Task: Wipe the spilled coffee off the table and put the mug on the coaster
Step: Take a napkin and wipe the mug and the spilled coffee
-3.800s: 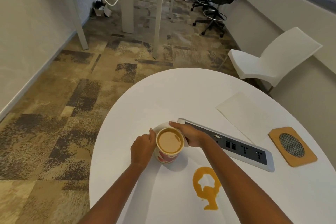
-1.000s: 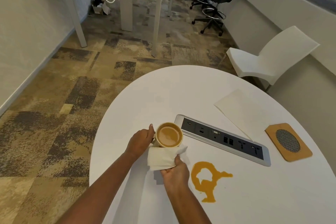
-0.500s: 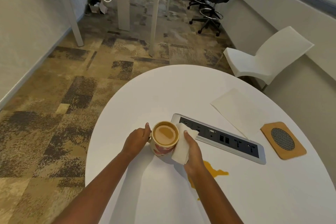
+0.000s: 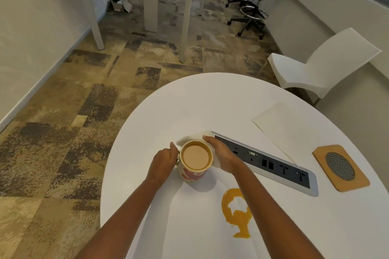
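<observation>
A white mug [image 4: 194, 171] with red patches, full of milky coffee, stands on the round white table [image 4: 210, 101]. My left hand [image 4: 163, 161] grips its handle on the left. My right hand [image 4: 223, 156] presses a white tissue [image 4: 192, 136] against the mug's far right side. An orange-brown coffee spill [image 4: 236, 214] lies on the table just in front of the mug, partly under my right forearm. The cork coaster [image 4: 341, 167] with a dark mesh centre lies at the right edge of the table.
A grey power socket strip [image 4: 273, 164] is set into the table between mug and coaster. A second flat tissue [image 4: 283, 127] lies behind it. A white chair [image 4: 320, 65] stands beyond the table; office chairs and desk legs are further back.
My right hand has carried the tissue from the mug's near side round its right side to the far side. My left hand has stayed on the handle.
</observation>
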### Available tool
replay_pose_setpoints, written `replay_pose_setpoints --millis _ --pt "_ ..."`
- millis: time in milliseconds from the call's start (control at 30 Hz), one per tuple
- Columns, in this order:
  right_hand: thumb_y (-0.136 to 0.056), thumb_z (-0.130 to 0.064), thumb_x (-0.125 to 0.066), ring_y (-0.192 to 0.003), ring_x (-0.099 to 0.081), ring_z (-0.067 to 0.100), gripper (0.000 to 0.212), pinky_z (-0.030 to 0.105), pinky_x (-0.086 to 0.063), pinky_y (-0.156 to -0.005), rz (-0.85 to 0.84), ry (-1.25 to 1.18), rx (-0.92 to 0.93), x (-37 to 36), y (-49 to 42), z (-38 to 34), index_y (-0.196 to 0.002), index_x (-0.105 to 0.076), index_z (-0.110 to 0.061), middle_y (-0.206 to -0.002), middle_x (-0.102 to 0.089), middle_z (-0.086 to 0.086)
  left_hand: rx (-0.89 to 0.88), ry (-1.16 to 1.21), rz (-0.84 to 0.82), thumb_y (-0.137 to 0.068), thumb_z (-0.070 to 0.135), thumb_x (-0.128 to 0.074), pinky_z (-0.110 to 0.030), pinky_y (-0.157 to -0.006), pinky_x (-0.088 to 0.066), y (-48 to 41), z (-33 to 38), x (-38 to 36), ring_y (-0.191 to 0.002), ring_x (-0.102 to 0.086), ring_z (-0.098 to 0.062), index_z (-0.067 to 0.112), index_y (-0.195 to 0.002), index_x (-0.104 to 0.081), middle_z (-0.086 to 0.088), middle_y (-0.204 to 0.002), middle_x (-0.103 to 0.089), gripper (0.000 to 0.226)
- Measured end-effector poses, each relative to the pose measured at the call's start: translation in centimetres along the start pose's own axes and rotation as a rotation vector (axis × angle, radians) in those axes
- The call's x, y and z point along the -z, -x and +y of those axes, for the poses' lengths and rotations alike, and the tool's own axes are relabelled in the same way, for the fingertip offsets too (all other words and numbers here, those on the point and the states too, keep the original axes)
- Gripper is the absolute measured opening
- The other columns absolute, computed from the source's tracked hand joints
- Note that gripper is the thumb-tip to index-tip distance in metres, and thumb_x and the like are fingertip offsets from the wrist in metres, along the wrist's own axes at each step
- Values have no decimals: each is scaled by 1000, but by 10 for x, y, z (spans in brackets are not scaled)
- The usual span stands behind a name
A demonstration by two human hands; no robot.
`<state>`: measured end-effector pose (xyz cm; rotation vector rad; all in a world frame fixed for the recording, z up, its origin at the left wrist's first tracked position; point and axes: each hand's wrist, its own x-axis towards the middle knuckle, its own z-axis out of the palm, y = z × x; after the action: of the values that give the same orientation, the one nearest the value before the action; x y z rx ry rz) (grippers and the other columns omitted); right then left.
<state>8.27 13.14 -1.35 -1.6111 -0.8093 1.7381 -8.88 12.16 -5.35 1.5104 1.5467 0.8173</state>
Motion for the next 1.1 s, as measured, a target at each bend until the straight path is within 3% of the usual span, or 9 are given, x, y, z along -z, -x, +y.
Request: replay_pose_setpoints --millis 100,200,333,467,667,767,800,933,1100 --pt "-94 -34 -44 -68 -58 11 29 22 -46 -65 -105 161 -68 -2 -14 -11 -78 -60 -16 -76 -62 2 17 -3 28 -99 24 -26 -27 -62 -41 0 0 -2 -61 -58 -25 2 -58 -60 -24 -70 -69 57" --pt "-94 -38 -44 -70 -59 9 29 18 -49 -62 -178 208 -101 -1 -22 -12 -82 -59 -17 -81 -62 1 21 7 42 -99 23 -27 -22 -56 -39 1 -1 -3 -58 -57 -22 -1 -60 -61 -22 -70 -69 57" --pt "-94 -39 -45 -82 -59 14 30 25 -48 -75 -126 147 -64 3 -21 0 -90 -62 -14 -91 -63 4 36 11 50 -99 23 -27 -26 -61 -39 0 -1 -4 -61 -57 -25 -2 -62 -58 -26 -73 -69 55" --pt "-96 -39 -39 -78 -64 11 36 21 -52 -68 -53 -14 26 6 -12 20 -91 -66 -17 -87 -68 1 35 34 62 -100 22 -25 -29 -72 -44 1 0 -4 -76 -65 -33 -8 -81 -69 -24 -79 -71 57" --pt "-97 -38 -36 -102 -58 28 40 44 -44 -98 184 -284 122 0 10 55 -106 -62 -10 -105 -64 15 46 43 54 -99 28 -27 -25 -71 -42 1 2 -5 -66 -59 -22 -2 -75 -68 -19 -77 -71 57" --pt "-98 -33 -38 -85 -61 22 32 34 -51 -75 249 -559 102 2 24 63 -103 -59 -10 -92 -65 10 76 59 14 -98 31 -30 -27 -70 -38 1 4 -3 -65 -56 -23 7 -58 -58 -17 -70 -67 55" --pt "-98 -33 -36 -85 -60 23 33 34 -50 -75 243 -645 97 5 29 65 -107 -57 -9 -94 -65 11 90 79 -14 -98 33 -32 -28 -70 -38 1 5 -1 -66 -56 -24 9 -53 -54 -14 -65 -64 55" --pt "-98 -40 -26 -102 -57 26 52 43 -39 -101 207 -779 121 12 44 73 -134 -42 -7 -115 -60 15 197 195 -139 -94 39 -42 -29 -55 -32 -1 10 7 -54 -46 -19 17 -43 -42 7 -40 -48 56" --pt "-96 -49 -20 -109 -54 29 60 44 -34 -106 226 -864 115 17 48 83 -140 -36 -12 -141 -45 17 318 384 -196 -89 42 -50 -25 -50 -21 4 13 13 -57 -32 -17 17 -54 -34 13 -33 -31 46"
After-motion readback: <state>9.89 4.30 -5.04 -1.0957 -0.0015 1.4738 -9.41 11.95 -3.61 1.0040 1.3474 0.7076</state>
